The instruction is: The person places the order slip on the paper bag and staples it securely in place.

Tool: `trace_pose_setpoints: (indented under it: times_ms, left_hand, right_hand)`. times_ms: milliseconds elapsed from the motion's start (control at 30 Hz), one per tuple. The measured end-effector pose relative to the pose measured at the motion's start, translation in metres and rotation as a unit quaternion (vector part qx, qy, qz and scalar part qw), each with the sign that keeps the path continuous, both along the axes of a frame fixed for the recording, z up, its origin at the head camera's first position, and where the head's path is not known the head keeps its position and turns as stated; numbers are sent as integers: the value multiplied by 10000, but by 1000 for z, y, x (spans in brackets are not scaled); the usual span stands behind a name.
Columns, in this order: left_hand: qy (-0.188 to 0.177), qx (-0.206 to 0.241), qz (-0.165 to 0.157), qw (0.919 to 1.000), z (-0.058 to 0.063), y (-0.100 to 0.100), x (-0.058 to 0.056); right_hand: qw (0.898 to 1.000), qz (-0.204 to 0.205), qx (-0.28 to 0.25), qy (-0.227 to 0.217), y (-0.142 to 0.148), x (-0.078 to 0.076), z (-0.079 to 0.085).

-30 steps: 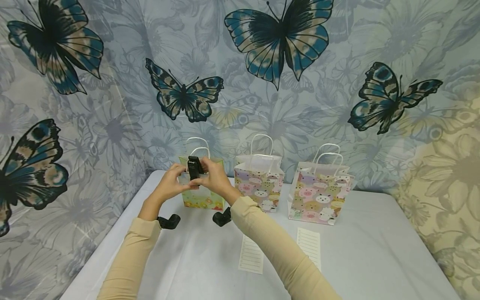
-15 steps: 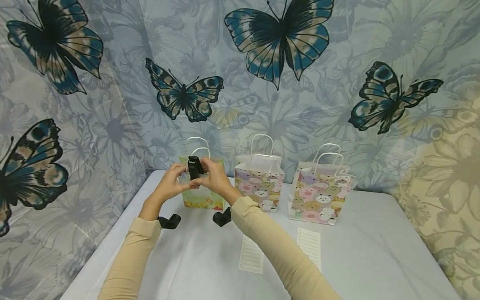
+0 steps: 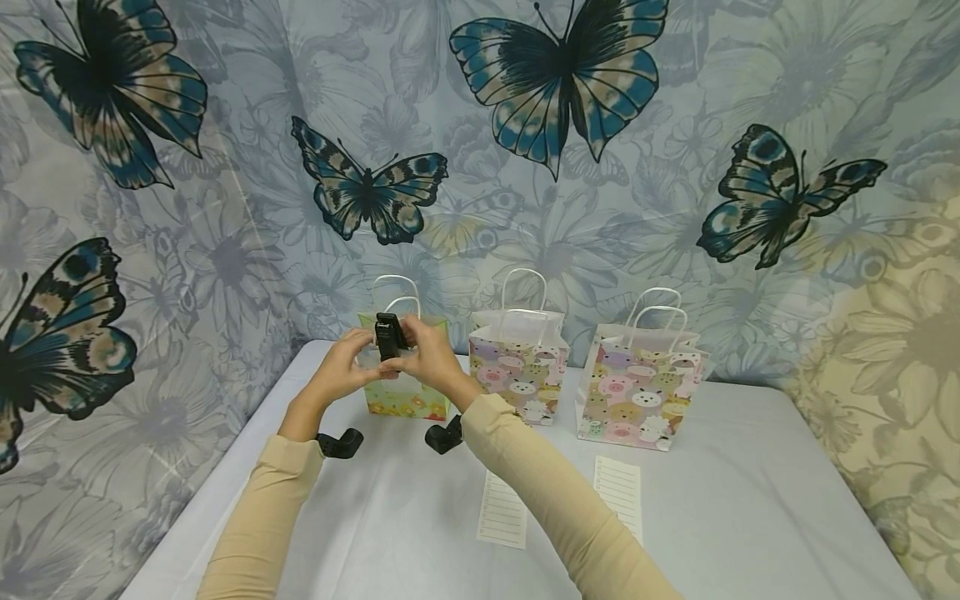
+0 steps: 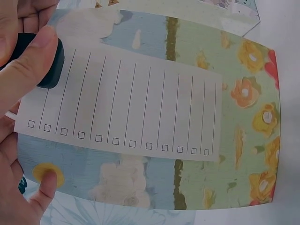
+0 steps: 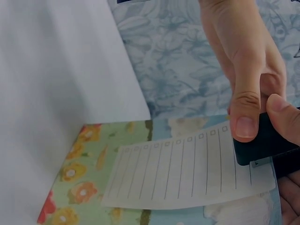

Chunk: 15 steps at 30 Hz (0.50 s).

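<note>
Both hands meet at the top of a green floral paper bag (image 3: 408, 407) on the left of the table. Between them stands a black stapler (image 3: 388, 337), upright over the bag's top edge. My right hand (image 3: 435, 354) grips the stapler from the right, thumb low and fingers behind it. My left hand (image 3: 343, 367) holds it from the left; in the right wrist view its thumb (image 5: 246, 115) presses the stapler's body. A white lined list (image 4: 140, 105) with small checkboxes lies flat against the bag, its top end under the stapler. The hands hide part of the bag's rim.
Two animal-print paper bags with white handles, a middle one (image 3: 521, 375) and a right one (image 3: 637, 387), stand along the back. Two more lists, one at left (image 3: 502, 510) and one at right (image 3: 619, 496), lie in front. Black curved pieces (image 3: 341, 443) show beside the wrists.
</note>
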State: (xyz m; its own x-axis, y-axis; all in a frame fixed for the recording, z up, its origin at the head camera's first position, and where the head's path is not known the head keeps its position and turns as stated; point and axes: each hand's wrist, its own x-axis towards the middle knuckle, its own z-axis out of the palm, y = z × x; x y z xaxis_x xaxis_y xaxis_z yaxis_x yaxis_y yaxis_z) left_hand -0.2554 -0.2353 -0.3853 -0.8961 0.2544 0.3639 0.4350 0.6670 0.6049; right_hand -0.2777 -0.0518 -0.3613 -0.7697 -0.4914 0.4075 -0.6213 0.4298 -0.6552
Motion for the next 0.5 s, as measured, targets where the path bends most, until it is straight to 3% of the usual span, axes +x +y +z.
trace_pose_setpoints:
  times_ms: [500]
  left_hand:
    - [170,47,-202,9996,0,-1,-1]
  right_hand:
    - [9999,-43,88,-106,0,1,1]
